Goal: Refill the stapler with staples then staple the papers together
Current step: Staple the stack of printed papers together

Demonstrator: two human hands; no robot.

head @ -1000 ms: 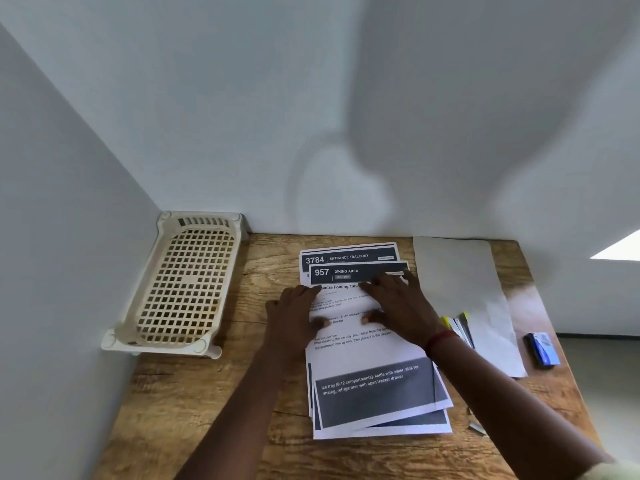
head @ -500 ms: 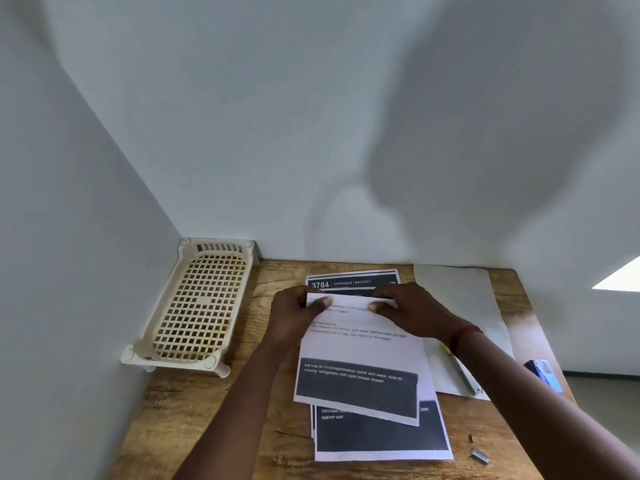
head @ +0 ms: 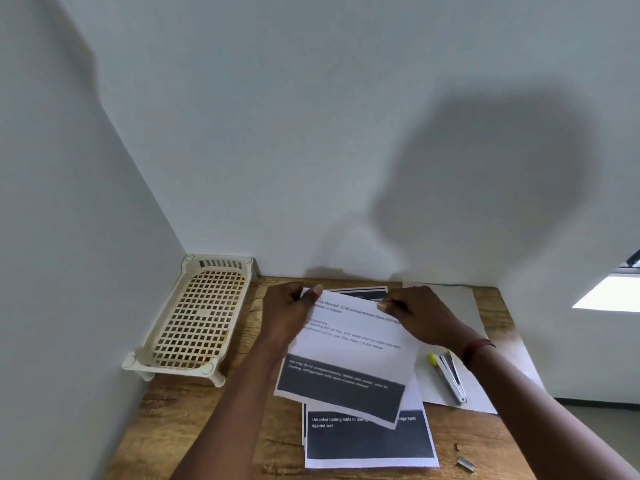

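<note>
head view: the only camera, looking down at a wooden counter (head: 207,427) set in a wall corner.
left hand (head: 291,315): pinches the sheet's far-left corner, thumb on top.
right hand (head: 420,313): pinches the far-right edge of the same sheet, fingers curled.
sheet (head: 353,348): printed page, raised off the stack and skewed, near end hanging over the pages below.
why held so: a pinch at two corners keeps a floppy page flat and steerable. My read is that they're sorting or squaring pages before stapling.
stack (head: 367,441): flat on the counter under the sheet, with another page edge showing at the far end between the hands.
stapler (head: 450,379): lies on a blank page (head: 460,306) right of the stack, just beside the right wrist. Looks hinged open, yellow tip pointing away. Neither hand touches it.
staples (head: 465,464): short strip plus a stray bit at the counter's near right, well apart from both hands and apart from the stapler.
why there: probably parked on the right for an easy reach.
refill: can't tell if it's loaded.
tray (head: 197,317): cream lattice, far-left corner, away from the hands.
</note>
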